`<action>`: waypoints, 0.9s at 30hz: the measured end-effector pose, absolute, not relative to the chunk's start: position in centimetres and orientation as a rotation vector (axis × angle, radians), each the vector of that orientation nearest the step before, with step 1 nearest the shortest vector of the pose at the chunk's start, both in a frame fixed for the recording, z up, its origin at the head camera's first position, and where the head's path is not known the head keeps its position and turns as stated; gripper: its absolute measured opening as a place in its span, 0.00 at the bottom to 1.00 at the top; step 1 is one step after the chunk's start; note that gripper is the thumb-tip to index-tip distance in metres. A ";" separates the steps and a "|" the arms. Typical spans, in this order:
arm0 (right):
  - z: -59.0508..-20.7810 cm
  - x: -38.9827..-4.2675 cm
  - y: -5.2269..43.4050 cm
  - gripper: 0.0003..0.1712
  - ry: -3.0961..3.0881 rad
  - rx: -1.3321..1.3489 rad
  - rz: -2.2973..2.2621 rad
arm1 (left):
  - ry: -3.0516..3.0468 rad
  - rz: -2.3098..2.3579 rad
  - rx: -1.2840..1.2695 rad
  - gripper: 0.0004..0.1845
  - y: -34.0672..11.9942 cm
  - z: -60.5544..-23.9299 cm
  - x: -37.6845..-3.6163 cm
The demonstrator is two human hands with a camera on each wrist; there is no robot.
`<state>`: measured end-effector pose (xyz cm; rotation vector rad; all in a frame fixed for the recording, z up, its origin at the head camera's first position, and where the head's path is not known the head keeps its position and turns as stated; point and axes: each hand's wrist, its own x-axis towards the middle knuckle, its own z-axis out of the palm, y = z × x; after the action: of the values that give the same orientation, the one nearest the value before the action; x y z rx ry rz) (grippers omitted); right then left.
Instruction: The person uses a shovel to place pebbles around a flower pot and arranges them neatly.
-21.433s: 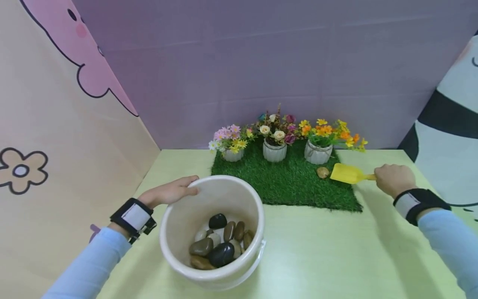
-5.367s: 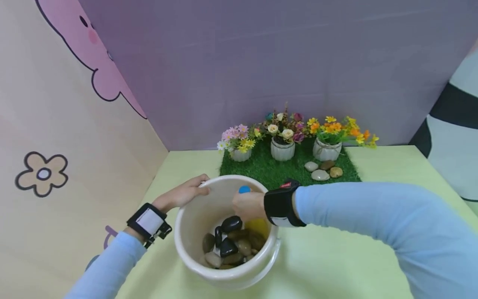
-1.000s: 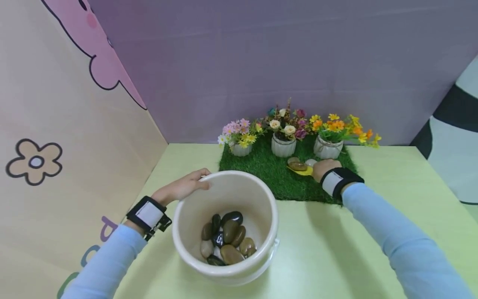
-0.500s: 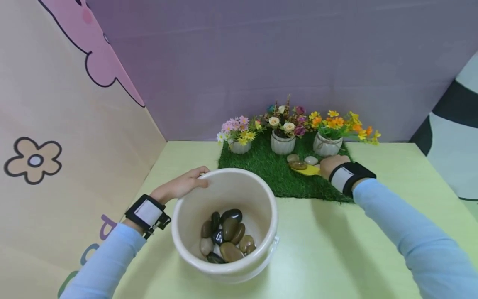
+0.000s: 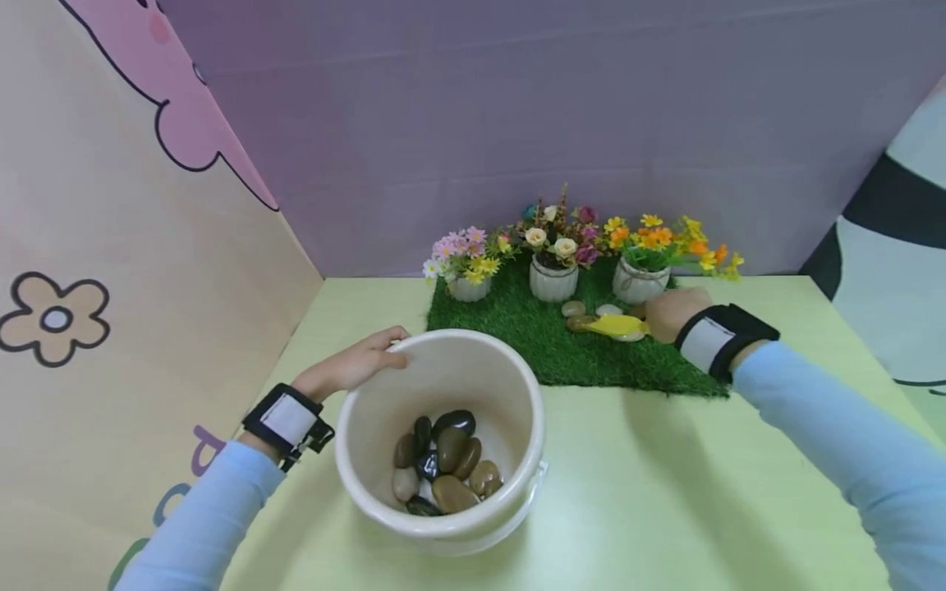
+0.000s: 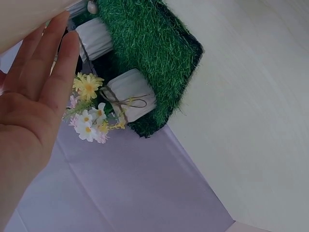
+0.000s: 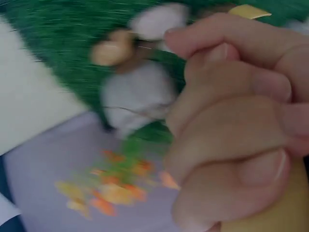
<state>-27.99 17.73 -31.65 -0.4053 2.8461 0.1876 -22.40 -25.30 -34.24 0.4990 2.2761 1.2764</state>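
Note:
My left hand (image 5: 355,361) grips the far-left rim of the cream bucket (image 5: 537,410), thumb inside; in the left wrist view its fingers (image 6: 38,67) lie straight along the outside. Inside the bucket lie several smooth stones (image 5: 452,447), black, brown and pale. My right hand (image 5: 674,313), a curled fist in the right wrist view, holds a yellow toy shovel (image 5: 612,327) low over the artificial grass mat (image 5: 576,361); the handle is mostly hidden in it. No stone shows on the blade. Around it lie a brown stone (image 5: 579,323), a tan stone (image 5: 572,309) and pale ones.
Three white pots with artificial flowers stand along the mat's back: pink and yellow (image 5: 469,287), cream and purple (image 5: 553,279), orange and yellow (image 5: 640,279). A purple backdrop (image 5: 473,148) rises behind the light green table (image 5: 621,492). The bucket's handle (image 5: 502,533) hangs at its front.
My right hand has drawn the shovel right and turned its blade; the brown and tan stones stay on the grass. Earlier it dipped into the bucket. The mat held one stone at first, several now.

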 end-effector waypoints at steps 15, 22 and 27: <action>-25.6 -20.0 3.6 0.14 2.945 -1.501 0.838 | 2.302 1.256 0.500 0.17 -24.9 -35.3 -22.2; -25.8 -18.5 -0.9 0.20 2.622 -1.770 1.503 | 2.269 1.283 0.489 0.16 -24.6 -35.6 -22.2; -27.4 -18.4 -2.6 0.19 2.414 -1.743 1.798 | 2.273 1.283 0.491 0.17 -24.4 -35.4 -22.2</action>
<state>-18.37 -2.56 -27.44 -1.7429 2.4145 1.7978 -22.19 -24.42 -35.36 0.4913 2.2726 1.2829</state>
